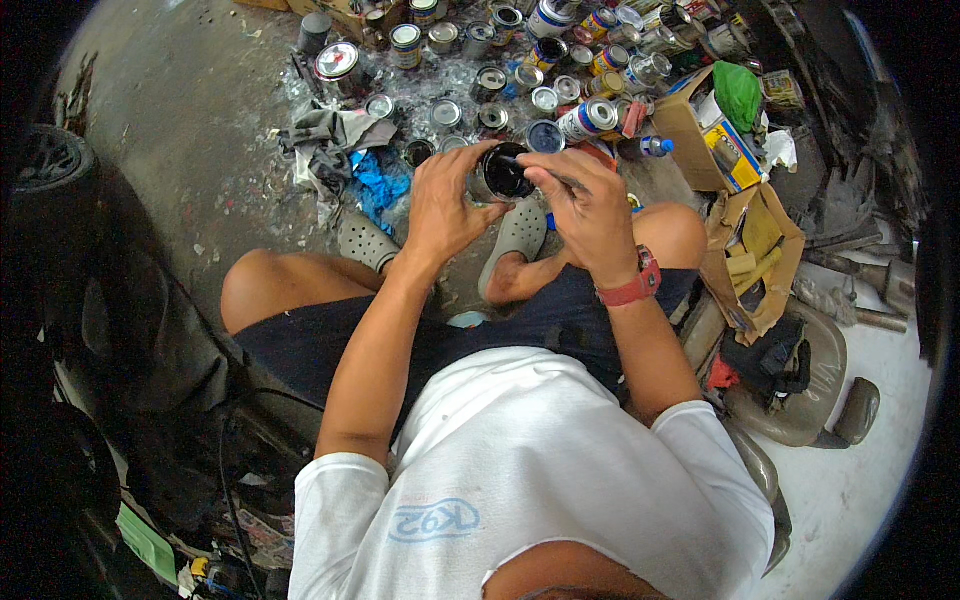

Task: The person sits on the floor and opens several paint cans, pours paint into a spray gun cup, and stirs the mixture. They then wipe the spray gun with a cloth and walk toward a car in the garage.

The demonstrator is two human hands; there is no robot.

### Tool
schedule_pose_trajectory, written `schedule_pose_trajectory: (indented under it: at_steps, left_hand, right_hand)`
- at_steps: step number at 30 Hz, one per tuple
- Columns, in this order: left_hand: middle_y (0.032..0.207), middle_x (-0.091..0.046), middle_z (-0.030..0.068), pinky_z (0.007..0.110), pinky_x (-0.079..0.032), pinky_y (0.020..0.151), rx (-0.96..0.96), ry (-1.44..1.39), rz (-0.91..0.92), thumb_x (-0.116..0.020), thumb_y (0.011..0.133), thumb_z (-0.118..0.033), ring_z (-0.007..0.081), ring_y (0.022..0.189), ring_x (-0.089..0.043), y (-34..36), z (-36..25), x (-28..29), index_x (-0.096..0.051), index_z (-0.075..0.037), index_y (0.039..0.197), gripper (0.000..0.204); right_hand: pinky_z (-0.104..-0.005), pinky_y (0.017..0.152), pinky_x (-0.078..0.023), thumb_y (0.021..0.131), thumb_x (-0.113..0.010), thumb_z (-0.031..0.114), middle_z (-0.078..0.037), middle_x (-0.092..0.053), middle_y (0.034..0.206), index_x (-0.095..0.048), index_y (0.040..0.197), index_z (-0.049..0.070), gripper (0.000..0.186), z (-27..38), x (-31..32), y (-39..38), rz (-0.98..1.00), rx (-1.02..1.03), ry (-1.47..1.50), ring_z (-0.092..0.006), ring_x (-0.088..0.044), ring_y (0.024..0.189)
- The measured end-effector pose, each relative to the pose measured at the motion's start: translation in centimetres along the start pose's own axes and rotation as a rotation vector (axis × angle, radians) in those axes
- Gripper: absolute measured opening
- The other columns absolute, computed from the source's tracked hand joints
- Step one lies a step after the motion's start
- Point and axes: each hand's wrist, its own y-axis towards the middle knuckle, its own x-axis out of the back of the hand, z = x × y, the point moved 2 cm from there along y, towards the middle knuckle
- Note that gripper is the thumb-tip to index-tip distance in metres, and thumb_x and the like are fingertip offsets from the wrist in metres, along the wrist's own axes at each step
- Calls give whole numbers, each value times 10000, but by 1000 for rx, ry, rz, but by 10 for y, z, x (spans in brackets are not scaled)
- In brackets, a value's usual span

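Observation:
My left hand (443, 200) is wrapped round the side of a small open can (482, 184), which is held out over my feet. Dark, near-black paint fills what shows of the can's inside. Between the thumb and fingers of my right hand (592, 212) is a thin stirring stick (512, 161), its far end dipping into the can. A red wristwatch (634, 278) is on my right wrist. Just left of the can, blue cloth or plastic (378, 190) and grey rags (335, 140) lie on the floor.
Several paint cans (490, 83) crowd the stained floor ahead. At the right stand a cardboard box (690, 118) with a green bag (737, 95), an open carton (790, 245) and a toppled plastic chair (815, 375). A small bottle (656, 146) is near the box. A tyre (50, 160) stands far left.

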Motion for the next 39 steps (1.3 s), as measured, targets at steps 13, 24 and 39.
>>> schedule_pose_trajectory:
  at_steps: [13, 24, 39]
  left_hand:
    - [1229, -698, 94, 471, -437, 1048, 18, 36, 28, -923, 609, -190, 343, 1171, -628, -1, 1, 1, -629, -168, 1367, 814]
    - [1280, -691, 110, 486, -420, 1106, 33, 149, -23, -929, 620, -160, 332, 1221, -625, -3, 1, 5, -618, -147, 1387, 828]
    - [1146, -718, 136, 459, -486, 966, 103, 21, -34, -972, 601, -316, 354, 1080, -661, -3, 12, -11, -644, -88, 1339, 839]
  right_hand:
    - [-376, 808, -555, 965, -719, 154, -126, -762, 1007, -769, 1031, 20, 158, -4, 13, 4, 63, 19, -45, -296, -722, 919]
    - [-225, 621, -504, 1075, -608, 281, -23, -703, 763, -748, 1107, 6, 310, -85, -7, -29, -319, -516, 753, -75, -630, 658]
    - [-225, 676, -487, 1060, -646, 334, -30, -704, 816, -729, 1129, -15, 366, -56, 59, -36, -403, -457, 746, -87, -632, 718]
